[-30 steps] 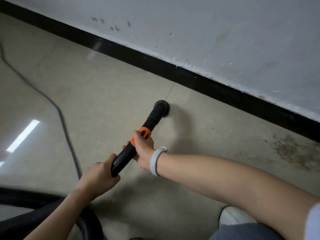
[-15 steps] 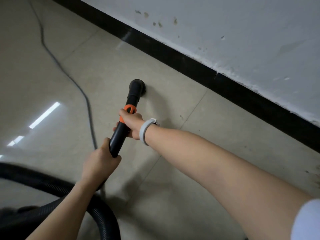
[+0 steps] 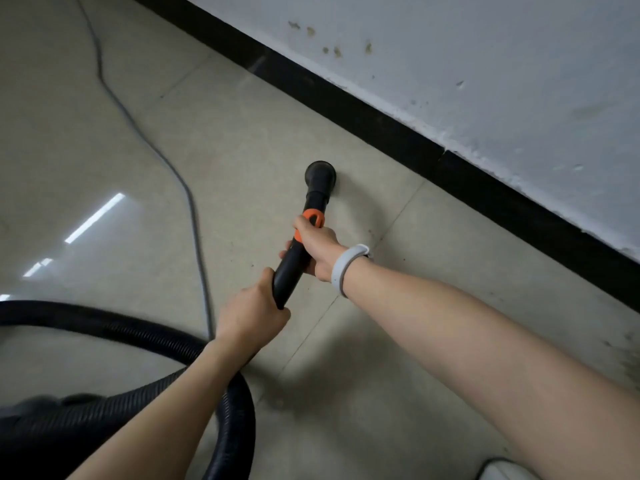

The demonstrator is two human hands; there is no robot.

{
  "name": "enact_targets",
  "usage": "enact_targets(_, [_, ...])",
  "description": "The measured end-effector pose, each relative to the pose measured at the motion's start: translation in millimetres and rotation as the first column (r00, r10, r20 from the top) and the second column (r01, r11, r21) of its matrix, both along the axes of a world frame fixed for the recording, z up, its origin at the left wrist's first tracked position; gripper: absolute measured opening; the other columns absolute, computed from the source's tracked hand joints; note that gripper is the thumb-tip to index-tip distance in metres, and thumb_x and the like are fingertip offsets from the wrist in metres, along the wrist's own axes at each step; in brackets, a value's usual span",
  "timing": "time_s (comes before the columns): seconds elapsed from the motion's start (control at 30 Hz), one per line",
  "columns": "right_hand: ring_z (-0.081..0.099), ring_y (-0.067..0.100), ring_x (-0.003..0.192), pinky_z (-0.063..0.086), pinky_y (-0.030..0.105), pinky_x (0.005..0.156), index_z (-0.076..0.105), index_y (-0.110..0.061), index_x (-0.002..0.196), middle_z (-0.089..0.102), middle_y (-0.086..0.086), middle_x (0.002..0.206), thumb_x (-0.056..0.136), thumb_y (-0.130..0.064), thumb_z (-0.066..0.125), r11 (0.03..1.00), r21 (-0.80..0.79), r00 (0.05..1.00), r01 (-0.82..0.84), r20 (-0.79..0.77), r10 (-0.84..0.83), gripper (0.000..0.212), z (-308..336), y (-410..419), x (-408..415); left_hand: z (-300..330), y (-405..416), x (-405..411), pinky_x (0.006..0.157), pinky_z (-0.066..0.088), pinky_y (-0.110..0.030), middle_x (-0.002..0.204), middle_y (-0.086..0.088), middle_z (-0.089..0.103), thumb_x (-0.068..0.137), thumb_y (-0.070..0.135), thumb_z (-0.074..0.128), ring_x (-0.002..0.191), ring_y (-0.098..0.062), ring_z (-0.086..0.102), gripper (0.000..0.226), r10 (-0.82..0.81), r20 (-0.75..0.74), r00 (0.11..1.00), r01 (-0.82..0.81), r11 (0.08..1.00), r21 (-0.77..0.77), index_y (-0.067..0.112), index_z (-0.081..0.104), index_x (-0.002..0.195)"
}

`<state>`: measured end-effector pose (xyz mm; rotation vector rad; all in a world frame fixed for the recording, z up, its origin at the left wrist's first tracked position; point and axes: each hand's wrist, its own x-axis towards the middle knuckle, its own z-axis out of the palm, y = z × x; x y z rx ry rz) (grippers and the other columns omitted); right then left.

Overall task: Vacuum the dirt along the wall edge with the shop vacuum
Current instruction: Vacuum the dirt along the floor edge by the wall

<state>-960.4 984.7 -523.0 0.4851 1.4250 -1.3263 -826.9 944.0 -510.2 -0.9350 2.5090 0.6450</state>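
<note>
The right hand [image 3: 317, 245] is wrapped around the black vacuum tube [image 3: 294, 261] just below its orange collar [image 3: 311, 218], fingers curled under it and thumb lying along the top. The left hand [image 3: 251, 315] grips the tube's lower end, fingers closed round it where the hose [image 3: 121, 336] joins. A pale wristband [image 3: 346, 268] circles the right wrist.

From the hands the tube slopes forward and down to a round black nozzle [image 3: 320, 174], which sits on the floor [image 3: 242, 133] near the black baseboard [image 3: 398, 133] but not touching it; a strip of bare tile lies between them. To the left the floor runs wide, crossed only by a thin grey cord [image 3: 194, 220] that snakes away to the top edge (it passes close beside the left hand).

The tube is smooth, hard plastic, straight and slightly glossy. The hose is ribbed and loops from the left edge around under the left forearm. The tiles are beige and polished, reflecting ceiling lights, with thin grout lines. A patch of dark dirt [image 3: 627, 355] lies by the baseboard at the far right. The wall [image 3: 485, 64] above is white, chipped along its lower edge and spotted with brown marks.
</note>
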Motion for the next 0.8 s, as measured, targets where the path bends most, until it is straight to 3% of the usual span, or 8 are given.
enact_targets(0.2, [0.06, 0.02, 0.057, 0.05, 0.026, 0.051, 0.044, -0.009, 0.098, 0.054, 0.006, 0.07, 0.091, -0.023, 0.052, 0.978, 0.091, 0.979, 0.185, 0.071, -0.192, 0.018, 15, 58, 38, 17, 30, 28, 0.063, 0.044, -0.032, 0.079, 0.0, 0.056, 0.077, 0.023, 0.057, 0.077, -0.028, 0.059, 0.03, -0.176, 0.099, 0.979, 0.166, 0.981, 0.102, 0.023, 0.035, 0.097])
enact_targets(0.37, [0.058, 0.021, 0.059, 0.054, 0.03, 0.056, 0.044, -0.007, 0.096, 0.053, 0.008, 0.072, 0.09, -0.019, 0.052, 0.936, 0.144, 0.938, 0.322, 0.084, -0.336, 0.015, 18, 91, 61, 24, 51, 40, 0.064, 0.038, -0.031, 0.088, -0.006, 0.063, 0.078, 0.023, 0.056, 0.084, -0.032, 0.06, 0.03, -0.307, 0.155, 0.939, 0.287, 0.948, 0.135, 0.023, 0.03, 0.093])
enact_targets(0.47, [0.059, 0.021, 0.059, 0.056, 0.032, 0.062, 0.046, -0.006, 0.097, 0.054, 0.008, 0.071, 0.091, -0.018, 0.052, 0.918, 0.148, 0.921, 0.368, 0.075, -0.382, 0.015, 18, 110, 70, 27, 60, 41, 0.063, 0.036, -0.03, 0.083, -0.003, 0.057, 0.077, 0.022, 0.058, 0.076, -0.029, 0.054, 0.029, -0.351, 0.186, 0.918, 0.317, 0.929, 0.193, 0.022, 0.034, 0.094])
enact_targets(0.6, [0.06, 0.024, 0.068, 0.05, 0.026, 0.046, 0.047, -0.005, 0.104, 0.055, 0.01, 0.08, 0.091, -0.019, 0.053, 0.888, 0.179, 0.895, 0.422, 0.069, -0.44, 0.02, 22, 115, 83, 38, 55, 43, 0.065, 0.037, -0.028, 0.084, 0.001, 0.054, 0.075, 0.02, 0.06, 0.076, -0.024, 0.052, 0.031, -0.384, 0.218, 0.897, 0.315, 0.903, 0.293, 0.022, 0.039, 0.097])
enact_targets(0.7, [0.058, 0.023, 0.064, 0.049, 0.026, 0.045, 0.045, -0.006, 0.097, 0.054, 0.011, 0.081, 0.092, -0.02, 0.052, 0.916, 0.137, 0.913, 0.377, 0.11, -0.392, 0.016, 31, 97, 83, 53, 40, 48, 0.067, 0.039, -0.028, 0.086, 0.0, 0.056, 0.076, 0.021, 0.061, 0.078, -0.024, 0.053, 0.03, -0.314, 0.222, 0.923, 0.253, 0.931, 0.265, 0.022, 0.04, 0.097])
enact_targets(0.8, [0.058, 0.023, 0.06, 0.051, 0.03, 0.05, 0.043, -0.009, 0.087, 0.054, 0.01, 0.079, 0.093, -0.022, 0.051, 0.984, 0.047, 0.972, 0.173, 0.154, -0.178, 0.017, 38, 65, 83, 66, 28, 63, 0.069, 0.043, -0.03, 0.086, -0.002, 0.057, 0.079, 0.025, 0.063, 0.08, -0.025, 0.057, 0.032, -0.152, 0.219, 0.964, 0.103, 0.97, 0.219, 0.015, 0.043, 0.102])
